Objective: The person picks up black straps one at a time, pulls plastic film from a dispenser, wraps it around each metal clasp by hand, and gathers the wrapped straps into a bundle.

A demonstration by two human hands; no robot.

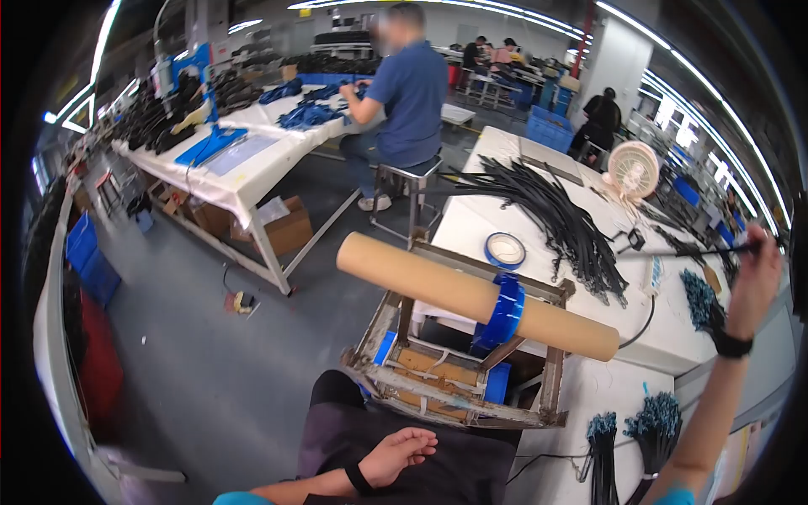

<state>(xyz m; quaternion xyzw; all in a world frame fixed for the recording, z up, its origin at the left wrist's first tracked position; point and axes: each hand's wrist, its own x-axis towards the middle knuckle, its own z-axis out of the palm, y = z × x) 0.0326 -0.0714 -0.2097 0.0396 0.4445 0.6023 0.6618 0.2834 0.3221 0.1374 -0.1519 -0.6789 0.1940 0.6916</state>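
L hand (400, 459) was at bottom ctr of the frame, over the dark-clothed lap, fingers loosely bent, grip slack and part-way wide. R hand (760, 273) was up at the far right edge, fingers pinched narrow on the end of a black strap (711, 252), which ran L from there, roughly level, twd the mid-right of the frame. Both wrists had dark bands on.

Cardboard tube (412, 271) lay across ctr, slanting down L to R, atop a worn metal frame (551, 383); shiny blue tape (507, 307) was wrapped round it, R of its middle. Just above the tube, a tape roll (508, 266) w/ blue outside lay flat on the white table (467, 225). Big pile of black straps (547, 215) was on same table, upper right of ctr, w/ a round fan (633, 170) beyond it. Bundles w/ teal tips (654, 417) were at lower right.

Upper ctr: a co-worker (410, 105) in a blue shirt sat on a stool (412, 175), hands at dark blue pieces (311, 114) on another table.
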